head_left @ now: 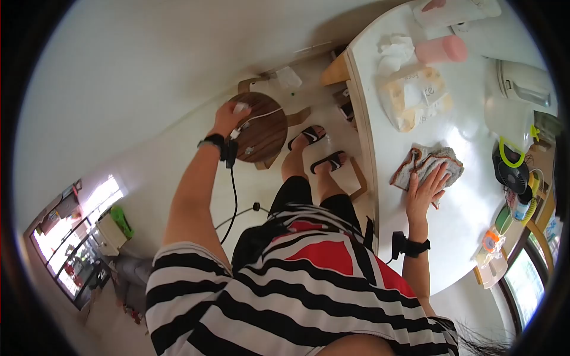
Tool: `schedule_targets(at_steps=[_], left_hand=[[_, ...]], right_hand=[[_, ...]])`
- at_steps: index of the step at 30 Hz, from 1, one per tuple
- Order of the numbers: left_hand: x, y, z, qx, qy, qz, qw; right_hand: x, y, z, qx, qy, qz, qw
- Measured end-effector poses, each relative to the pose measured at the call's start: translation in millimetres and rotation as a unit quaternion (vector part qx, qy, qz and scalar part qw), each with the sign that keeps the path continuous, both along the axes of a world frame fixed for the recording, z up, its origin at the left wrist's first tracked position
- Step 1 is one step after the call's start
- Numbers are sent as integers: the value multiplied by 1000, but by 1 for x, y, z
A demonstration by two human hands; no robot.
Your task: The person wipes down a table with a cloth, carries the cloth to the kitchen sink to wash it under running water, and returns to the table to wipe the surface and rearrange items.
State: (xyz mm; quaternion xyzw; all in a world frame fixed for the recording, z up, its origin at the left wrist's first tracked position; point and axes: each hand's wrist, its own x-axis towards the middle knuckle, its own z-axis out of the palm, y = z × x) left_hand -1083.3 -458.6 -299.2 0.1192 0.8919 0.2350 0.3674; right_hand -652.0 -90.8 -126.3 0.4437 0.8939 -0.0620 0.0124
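Bench (454, 237): white, smooth top with a curved outline; carries the right fingers and the items around them.
Right hand (423, 193): palm down, fingers extended and slightly spread; pressing flat, not closed around anything.
Cleaning cloth (428, 155): grey with a reddish-brown border, bunched on the bench; lies directly beneath the right fingers and extends past their tips and to both sides.
Printed wrapper (424, 98): cream-coloured, lying forward of the right fingers, apart from them.
Crumpled tissue (395, 50): beyond the wrapper, farther from the right fingers.
Pink tumbler (444, 49): beside the tissue, also well forward of the right fingers.
Black fan (512, 175): to the right of the right fingers, across a stretch of bench.
Left hand (224, 121): fingers curled inward at the edge of the stool; a small white item (241, 108) shows at them. Grip on it cannot be confirmed.
Round wooden stool (267, 139): dark brown top, just beside the left fingers on their right.
White cable (266, 114): crosses the stool top, near the left fingers.
Slide sandals (329, 162): black, worn on the feet, between the stool and the bench.
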Motion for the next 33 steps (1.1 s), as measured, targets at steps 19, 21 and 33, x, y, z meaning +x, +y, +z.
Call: schedule_targets(at_steps=[19, 21, 33], left_hand=[[40, 76, 2, -286, -1, -135, 949], [17, 101, 15, -11, 45, -158, 986], [61, 457, 268, 386, 220, -252, 860]], right_hand=[[-33, 18, 4, -31, 19, -34, 999], [-32, 20, 13, -29, 26, -37, 999], [-12, 35, 46, -26, 68, -55, 996]])
